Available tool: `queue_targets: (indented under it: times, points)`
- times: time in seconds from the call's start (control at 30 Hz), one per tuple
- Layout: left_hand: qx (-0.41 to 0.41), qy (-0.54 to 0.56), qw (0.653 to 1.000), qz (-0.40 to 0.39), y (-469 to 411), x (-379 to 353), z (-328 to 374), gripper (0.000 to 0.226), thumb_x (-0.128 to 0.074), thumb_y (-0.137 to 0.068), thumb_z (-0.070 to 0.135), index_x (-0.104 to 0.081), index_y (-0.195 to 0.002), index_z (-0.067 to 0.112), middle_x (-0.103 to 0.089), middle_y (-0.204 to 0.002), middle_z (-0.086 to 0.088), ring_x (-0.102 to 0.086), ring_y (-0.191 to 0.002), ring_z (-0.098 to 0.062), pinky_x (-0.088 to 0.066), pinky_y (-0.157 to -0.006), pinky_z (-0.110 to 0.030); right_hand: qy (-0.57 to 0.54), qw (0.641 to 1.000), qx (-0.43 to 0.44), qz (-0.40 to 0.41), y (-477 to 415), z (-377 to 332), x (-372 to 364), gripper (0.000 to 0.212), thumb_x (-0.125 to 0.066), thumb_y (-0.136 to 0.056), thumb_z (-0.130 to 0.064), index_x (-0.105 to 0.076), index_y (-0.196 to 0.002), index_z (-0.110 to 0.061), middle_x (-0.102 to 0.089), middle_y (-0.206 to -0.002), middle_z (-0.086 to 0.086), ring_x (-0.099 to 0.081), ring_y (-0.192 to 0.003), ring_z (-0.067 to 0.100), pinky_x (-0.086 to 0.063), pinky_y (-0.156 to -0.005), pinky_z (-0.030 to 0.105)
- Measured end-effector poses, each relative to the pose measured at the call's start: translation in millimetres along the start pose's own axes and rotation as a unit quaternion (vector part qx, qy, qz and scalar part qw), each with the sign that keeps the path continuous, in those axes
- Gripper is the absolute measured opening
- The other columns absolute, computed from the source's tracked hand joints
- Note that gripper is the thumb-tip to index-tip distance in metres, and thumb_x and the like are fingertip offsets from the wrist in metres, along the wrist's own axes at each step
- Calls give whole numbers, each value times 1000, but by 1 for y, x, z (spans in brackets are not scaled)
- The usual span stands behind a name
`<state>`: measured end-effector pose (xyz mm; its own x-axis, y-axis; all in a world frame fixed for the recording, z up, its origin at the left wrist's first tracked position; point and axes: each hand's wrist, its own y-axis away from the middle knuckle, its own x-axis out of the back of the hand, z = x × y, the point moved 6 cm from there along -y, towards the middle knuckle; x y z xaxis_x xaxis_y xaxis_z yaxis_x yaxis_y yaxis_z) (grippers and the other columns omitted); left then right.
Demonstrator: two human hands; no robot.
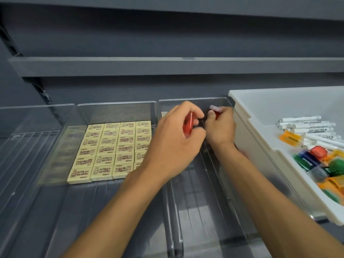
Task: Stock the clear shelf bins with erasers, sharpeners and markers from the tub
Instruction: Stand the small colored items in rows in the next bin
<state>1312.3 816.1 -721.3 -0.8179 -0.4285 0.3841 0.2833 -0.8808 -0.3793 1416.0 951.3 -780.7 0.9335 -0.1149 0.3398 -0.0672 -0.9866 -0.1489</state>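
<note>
Judging progress: erasers (pixel 111 148) sit in the middle bin (pixel 115 108); my left hand (pixel 175 140) and right hand (pixel 221 129) each grip a red sharpener (pixel 187 125) in the right bin (pixel 195 192), near the shelf's (pixel 319 218) back edge. Markers (pixel 307 125) and more sharpeners (pixel 327 164) lie in the tub (pixel 260 131).

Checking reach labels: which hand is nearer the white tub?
Right. The right hand is just beside the white tub; the left hand is farther left, by the erasers.

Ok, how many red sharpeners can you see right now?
3. One red sharpener is gripped in the left hand, a second in the right hand, and a third lies in the white tub. More may be hidden deeper in the tub.
</note>
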Motion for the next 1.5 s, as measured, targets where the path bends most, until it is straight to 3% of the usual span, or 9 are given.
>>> queue_targets:
  times: [0.13,0.27,0.4,0.47,0.7,0.87,1.07,1.5]
  points:
    - [-3,-15,997,81,6,18,-7,21,-51,-75,19,-57,-93,28,-56,-84,10,-49,-68,-7,-37,-61,-19,39,998,46,2,0,0,4,18,-48,-99,-14,-51,-116,-8,-55,-103,-4,-48,-90,11,-28,-68,12]
    - [23,-11,994,105,16,26,-19,22,-55,-78,16,-57,-97,27,-60,-92,5,-53,-72,-7,-41,-62,-17,112,992,56,-25,2,4,2,16,-50,-99,-17,-47,-113,-11,-51,-94,-3,-46,-83,17,-26,-64,19]
    - [26,-23,993,109,17,23,-21,29,-60,-80,9,-55,-99,30,-59,-95,6,-54,-77,-8,-43,-65,-17,95,994,58,-7,2,9,-3,15,-64,-91,-23,-54,-101,-18,-66,-96,2,-63,-86,22,-49,-79,32]
    - [25,-23,994,105,16,22,-22,29,-60,-79,10,-55,-99,30,-58,-94,6,-52,-74,-8,-42,-64,-18,88,994,58,2,2,10,-5,15,-68,-89,-25,-56,-97,-21,-66,-97,4,-65,-86,22,-52,-83,38]
    - [31,-7,993,115,17,22,-25,27,-53,-74,21,-53,-98,32,-56,-91,8,-48,-69,-8,-37,-64,-21,90,994,56,-2,1,6,-4,26,-68,-88,-17,-55,-110,-17,-62,-89,-6,-63,-88,18,-46,-80,25]
    - [31,-1,992,120,18,22,-26,28,-54,-74,21,-54,-99,31,-57,-92,8,-49,-69,-8,-39,-65,-22,90,993,75,-20,5,4,-6,23,-68,-89,-16,-48,-99,-21,-56,-78,-16,-63,-82,12,-53,-84,32]
    - [33,8,992,126,18,22,-27,27,-54,-74,20,-53,-99,30,-56,-91,8,-48,-67,-10,-38,-62,-23,115,990,78,-22,4,6,-11,32,-73,-85,-22,-47,-105,-20,-66,-97,2,-65,-89,21,-53,-87,43]
    - [25,15,991,129,17,22,-26,26,-57,-75,16,-54,-98,29,-55,-88,4,-46,-61,-10,-39,-57,-25,107,992,44,-50,10,1,-2,52,-72,-87,-27,-45,-129,-12,-58,-92,-5,-61,-89,15,-50,-86,31]
